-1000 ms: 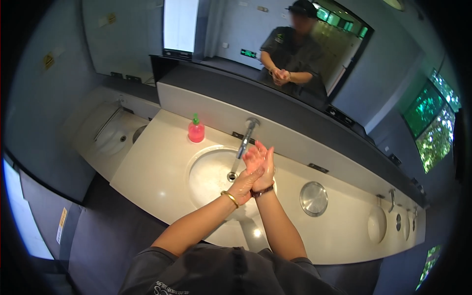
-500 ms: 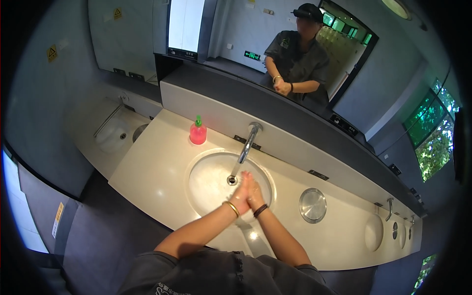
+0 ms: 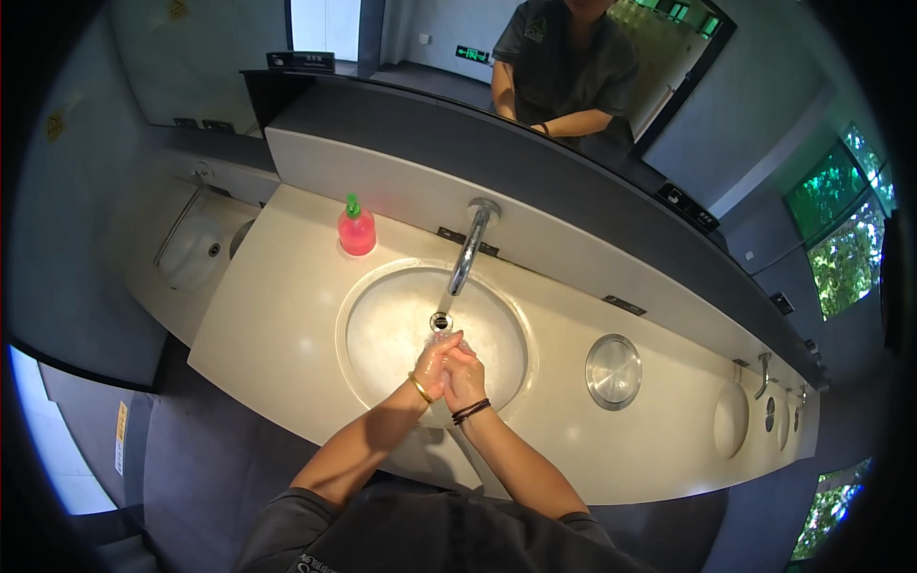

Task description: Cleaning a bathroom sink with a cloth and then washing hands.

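Observation:
My left hand (image 3: 432, 369), with a gold bangle at its wrist, and my right hand (image 3: 465, 378), with dark bands, are clasped together over the white oval sink (image 3: 382, 334). Their fingers curl against each other, glossy and wet, with whitish foam or water at the tips. The hands are just on the near side of the round drain (image 3: 440, 322). Above the drain hangs the spout of a chrome faucet (image 3: 468, 250), apart from the hands. I cannot clearly make out a stream of water. Part of the fingers is hidden where the hands overlap.
A pink soap bottle (image 3: 357, 232) with a green pump stands behind the sink, to the left. A round metal lid (image 3: 613, 371) is set in the cream counter (image 3: 277, 325) at right. More sinks lie beyond it. A mirror (image 3: 420, 67) runs along the back.
My hands have gone from palms pressed together, fingers extended, to curled round each other, and moved slightly left. The view has tilted lower, so less of the mirror shows.

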